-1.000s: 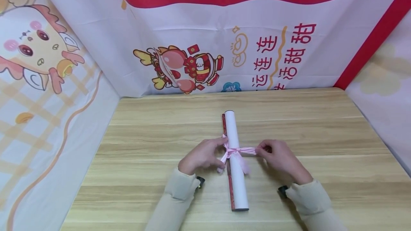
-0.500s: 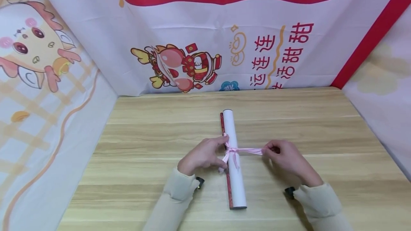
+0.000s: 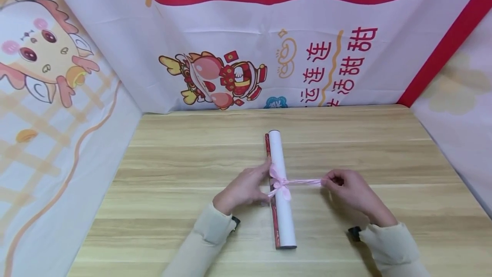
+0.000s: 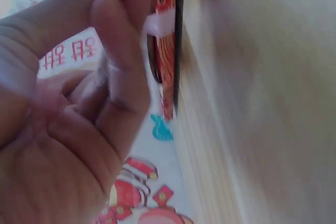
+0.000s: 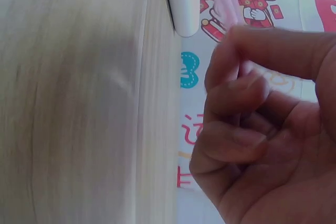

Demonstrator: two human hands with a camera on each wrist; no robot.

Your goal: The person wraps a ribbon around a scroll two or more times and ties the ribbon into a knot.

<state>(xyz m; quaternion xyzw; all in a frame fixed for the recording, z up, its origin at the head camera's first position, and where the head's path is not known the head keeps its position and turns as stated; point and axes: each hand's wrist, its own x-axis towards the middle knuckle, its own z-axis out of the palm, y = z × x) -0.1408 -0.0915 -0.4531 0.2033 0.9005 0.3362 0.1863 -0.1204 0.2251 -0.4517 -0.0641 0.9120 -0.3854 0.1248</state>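
A white paper roll [image 3: 286,221] with a red patterned edge lies lengthwise on the table, tied round its middle with a pink ribbon [image 3: 282,183]. At its left side my left hand [image 3: 244,187] holds the roll, thumb and index finger apart on either side of the knot. The left wrist view shows the red edge [image 4: 167,66] beside the fingers. Out to the right, my right hand [image 3: 351,191] pinches a ribbon end, stretched taut from the knot. Its other fingers curl inward in the right wrist view. The left fingertips' exact contact is partly hidden.
The wooden table [image 3: 184,161] extends around the roll on all sides. A printed white and red cloth [image 3: 230,20] hangs along the back edge, and more cloth [image 3: 46,161] closes off the left side. Black wrist devices show at both cuffs.
My right hand has moved rightward, drawing out a longer stretch of ribbon. The ribbon's loops and tails at the knot have shifted. The left hand has stayed by the roll.
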